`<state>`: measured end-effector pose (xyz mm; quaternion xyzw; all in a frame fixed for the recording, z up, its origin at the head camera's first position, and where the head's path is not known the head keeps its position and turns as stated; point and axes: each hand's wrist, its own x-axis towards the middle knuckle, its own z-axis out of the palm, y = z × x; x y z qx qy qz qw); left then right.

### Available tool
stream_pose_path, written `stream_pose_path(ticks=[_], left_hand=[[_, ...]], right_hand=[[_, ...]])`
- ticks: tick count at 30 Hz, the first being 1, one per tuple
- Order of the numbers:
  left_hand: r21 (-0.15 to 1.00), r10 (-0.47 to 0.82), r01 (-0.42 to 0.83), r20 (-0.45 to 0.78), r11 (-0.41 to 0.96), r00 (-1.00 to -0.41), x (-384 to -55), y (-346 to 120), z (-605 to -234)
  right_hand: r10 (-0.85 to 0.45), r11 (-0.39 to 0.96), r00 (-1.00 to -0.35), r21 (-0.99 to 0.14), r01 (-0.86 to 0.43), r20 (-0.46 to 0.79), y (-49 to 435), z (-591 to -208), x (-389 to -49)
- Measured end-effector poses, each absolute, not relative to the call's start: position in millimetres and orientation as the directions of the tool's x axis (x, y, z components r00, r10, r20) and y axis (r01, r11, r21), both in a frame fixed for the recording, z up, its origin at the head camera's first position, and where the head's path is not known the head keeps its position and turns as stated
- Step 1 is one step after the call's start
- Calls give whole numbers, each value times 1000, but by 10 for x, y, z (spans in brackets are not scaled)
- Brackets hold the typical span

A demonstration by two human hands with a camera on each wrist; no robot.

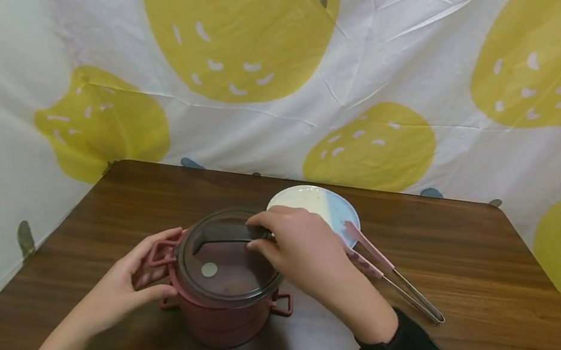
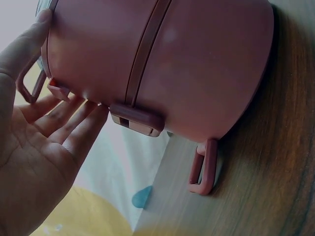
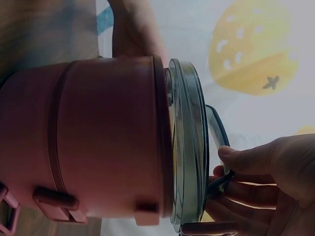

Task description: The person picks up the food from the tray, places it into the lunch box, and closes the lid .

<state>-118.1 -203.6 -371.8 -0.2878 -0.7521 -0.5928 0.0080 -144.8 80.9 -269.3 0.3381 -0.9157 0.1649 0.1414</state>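
A dusky red two-tier pot (image 1: 220, 324) stands upright on the table, with small loop handles and side clasps (image 2: 138, 120). My left hand (image 1: 134, 277) holds its left side by the upper loop handle, thumb toward the front and fingers reaching behind. Over the top sits a see-through grey lid (image 1: 243, 275) with an arched handle (image 1: 222, 231). My right hand (image 1: 299, 247) pinches that handle at its right end, thumb and fingers on either side. In the right wrist view, a thin gap shows between the lid (image 3: 189, 142) and the pot's rim (image 3: 161, 123).
Behind the right hand lies a white and light blue plate (image 1: 301, 195). Pink-tipped metal tongs (image 1: 376, 253) rest with their tips over the plate and their bend toward the right. A fruit-patterned cloth (image 1: 242, 139) hangs behind the brown wooden table (image 1: 497, 328).
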Motion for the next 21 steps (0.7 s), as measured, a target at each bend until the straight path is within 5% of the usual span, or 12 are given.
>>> stream_pose_path(ticks=[21], left_hand=[[863,390,476,384,171,-837,-1191,-2055,-3698]], right_hand=[[-586,697,-667,-135,-705,460,659,-2788,-1432]])
